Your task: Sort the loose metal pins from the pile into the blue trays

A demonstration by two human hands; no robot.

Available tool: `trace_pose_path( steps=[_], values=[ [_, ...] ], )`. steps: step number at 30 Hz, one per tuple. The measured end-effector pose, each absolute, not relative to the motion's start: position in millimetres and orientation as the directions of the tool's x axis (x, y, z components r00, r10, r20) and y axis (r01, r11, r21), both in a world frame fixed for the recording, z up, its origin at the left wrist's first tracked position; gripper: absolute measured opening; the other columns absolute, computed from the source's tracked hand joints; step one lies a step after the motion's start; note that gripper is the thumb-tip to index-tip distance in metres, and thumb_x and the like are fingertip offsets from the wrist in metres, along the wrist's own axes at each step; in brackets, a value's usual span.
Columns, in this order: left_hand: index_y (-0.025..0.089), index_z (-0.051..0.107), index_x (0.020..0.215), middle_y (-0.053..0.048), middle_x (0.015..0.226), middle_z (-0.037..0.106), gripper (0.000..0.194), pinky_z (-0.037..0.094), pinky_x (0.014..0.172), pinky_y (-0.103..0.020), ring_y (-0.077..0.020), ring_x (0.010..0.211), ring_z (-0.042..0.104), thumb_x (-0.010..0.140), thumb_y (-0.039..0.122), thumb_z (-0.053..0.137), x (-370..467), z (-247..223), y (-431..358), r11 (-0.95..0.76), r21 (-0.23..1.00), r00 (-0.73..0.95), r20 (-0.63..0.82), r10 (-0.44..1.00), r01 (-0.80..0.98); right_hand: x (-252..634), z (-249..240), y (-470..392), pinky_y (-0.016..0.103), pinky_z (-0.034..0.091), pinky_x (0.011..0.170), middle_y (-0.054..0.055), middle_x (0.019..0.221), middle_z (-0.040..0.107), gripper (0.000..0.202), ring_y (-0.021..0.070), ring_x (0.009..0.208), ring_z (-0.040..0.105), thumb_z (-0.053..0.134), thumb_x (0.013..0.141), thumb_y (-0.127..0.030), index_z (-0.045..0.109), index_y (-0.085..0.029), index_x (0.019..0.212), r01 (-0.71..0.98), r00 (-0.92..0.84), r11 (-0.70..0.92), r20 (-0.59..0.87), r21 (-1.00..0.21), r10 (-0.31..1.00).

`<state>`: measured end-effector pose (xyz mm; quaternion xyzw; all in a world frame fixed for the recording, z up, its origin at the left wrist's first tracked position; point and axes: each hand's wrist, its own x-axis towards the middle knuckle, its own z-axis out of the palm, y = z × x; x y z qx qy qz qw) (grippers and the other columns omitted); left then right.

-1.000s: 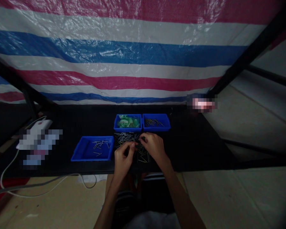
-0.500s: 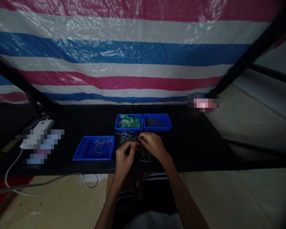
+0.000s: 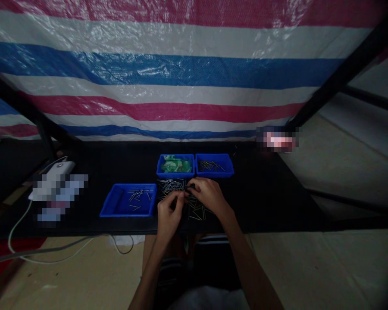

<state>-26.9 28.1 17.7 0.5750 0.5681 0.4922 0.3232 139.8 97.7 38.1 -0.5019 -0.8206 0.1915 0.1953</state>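
Loose thin metal pins, silvery and brass-coloured (image 3: 172, 184), lie heaped on the black table beneath my hands. My left hand (image 3: 170, 209) is closed in a pinch at the heap's near side; what its fingertips hold is too small to make out. Just right of it, my right hand (image 3: 207, 193) also pinches, thumb and forefinger together over the pile, and anything in them is hidden. To the left, a blue tray (image 3: 114, 206) carries a few silvery pins. Behind the heap, another blue tray (image 3: 214, 174) has darker and brass-coloured pins inside.
A blue tray with green plastic packets (image 3: 176, 165) touches the right-hand tray. A white power strip (image 3: 58, 171) with cables lies at the table's left. Striped plastic sheeting (image 3: 187, 71) hangs behind, between black frame bars (image 3: 336, 82). The black table's (image 3: 271, 202) front edge is near my legs.
My right hand has shifted very slightly, its fingertips staying over the heap. The left hand keeps its pinch in nearly the same place. The whole view has moved a little.
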Motion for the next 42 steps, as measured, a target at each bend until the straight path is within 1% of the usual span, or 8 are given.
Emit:
trace_pose_path(
  steps=[9, 16, 23, 26, 29, 32, 35, 42],
  values=[
    [0.020, 0.077, 0.093, -0.003, 0.078, 0.072, 0.035, 0.048, 0.072, -0.027, -0.0182, 0.076, 0.067, 0.102, 0.044, 0.054, -27.5, 16.3, 28.1, -0.133, 0.939, -0.136, 0.184, 0.973, 0.316, 141.6, 37.3, 95.5, 0.024, 0.029, 0.062, -0.005, 0.076, 0.063, 0.003, 0.0107, 0.065, 0.054, 0.071, 0.093, -0.023, 0.071, -0.024, 0.095, 0.771, -0.402, 0.407, 0.122, -0.490, 0.908],
    [0.020, 0.075, 0.089, -0.003, 0.079, 0.073, 0.035, 0.048, 0.072, -0.027, -0.0183, 0.077, 0.067, 0.102, 0.045, 0.054, -27.7, 15.6, 28.1, -0.124, 0.940, -0.142, 0.176, 0.974, 0.317, 137.7, 38.6, 98.2, 0.024, 0.029, 0.061, -0.006, 0.075, 0.063, 0.008, 0.0102, 0.064, 0.054, 0.071, 0.092, -0.021, 0.071, -0.025, 0.098, 0.758, -0.410, 0.415, 0.127, -0.502, 0.903],
    [0.020, 0.076, 0.092, -0.002, 0.077, 0.072, 0.035, 0.047, 0.070, -0.026, -0.0179, 0.075, 0.066, 0.102, 0.044, 0.053, -27.5, 14.8, 27.8, -0.127, 0.940, -0.143, 0.180, 0.973, 0.317, 135.7, 34.9, 101.3, 0.023, 0.036, 0.069, -0.002, 0.087, 0.069, 0.008, 0.0124, 0.078, 0.063, 0.064, 0.097, -0.019, 0.071, -0.024, 0.095, 0.730, -0.479, 0.484, 0.145, -0.483, 0.866],
    [0.020, 0.071, 0.081, -0.001, 0.074, 0.070, 0.037, 0.046, 0.068, -0.026, -0.0166, 0.072, 0.064, 0.102, 0.044, 0.053, -27.5, 15.0, 27.3, -0.125, 0.939, -0.148, 0.180, 0.972, 0.321, 136.2, 36.2, 96.9, 0.023, 0.041, 0.076, 0.000, 0.095, 0.070, 0.010, 0.0134, 0.086, 0.064, 0.059, 0.100, -0.019, 0.067, -0.023, 0.097, 0.661, -0.482, 0.516, 0.220, -0.544, 0.848],
    [0.020, 0.065, 0.073, 0.000, 0.070, 0.066, 0.040, 0.045, 0.067, -0.025, -0.0153, 0.068, 0.062, 0.102, 0.044, 0.052, -27.6, 13.9, 28.0, -0.121, 0.939, -0.164, 0.181, 0.970, 0.323, 133.8, 34.6, 86.1, 0.024, 0.045, 0.079, 0.000, 0.095, 0.069, 0.009, 0.0136, 0.084, 0.064, 0.054, 0.102, -0.024, 0.063, -0.023, 0.101, 0.541, -0.391, 0.455, 0.268, -0.707, 0.881],
    [0.020, 0.068, 0.093, 0.000, 0.079, 0.070, 0.023, 0.048, 0.070, -0.025, -0.0158, 0.073, 0.065, 0.099, 0.041, 0.059, -27.2, 12.4, 29.5, -0.134, 0.949, -0.188, 0.192, 0.963, 0.285, 128.6, 27.2, 72.7, 0.026, 0.050, 0.081, 0.001, 0.093, 0.069, 0.011, 0.0150, 0.084, 0.066, 0.051, 0.102, -0.030, 0.061, -0.023, 0.104, 0.396, -0.303, 0.389, 0.281, -0.832, 0.910],
    [0.021, 0.069, 0.109, -0.002, 0.089, 0.074, 0.021, 0.051, 0.073, -0.025, -0.0164, 0.079, 0.068, 0.095, 0.036, 0.065, -26.4, 11.7, 30.0, -0.174, 0.944, -0.150, 0.222, 0.964, 0.279, 125.0, 17.6, 62.2, 0.027, 0.052, 0.080, 0.002, 0.092, 0.069, 0.013, 0.0154, 0.082, 0.066, 0.051, 0.102, -0.032, 0.060, -0.023, 0.104, 0.328, -0.263, 0.403, 0.327, -0.854, 0.907],
    [0.022, 0.073, 0.098, -0.003, 0.090, 0.074, 0.013, 0.050, 0.071, -0.025, -0.0163, 0.079, 0.068, 0.094, 0.032, 0.067, -27.1, 10.8, 28.0, -0.212, 0.926, -0.143, 0.267, 0.953, 0.314, 127.9, 12.0, 54.9, 0.026, 0.051, 0.078, 0.002, 0.093, 0.069, 0.010, 0.0145, 0.080, 0.066, 0.053, 0.102, -0.030, 0.060, -0.024, 0.106, 0.350, -0.271, 0.473, 0.396, -0.809, 0.878]
  ],
)
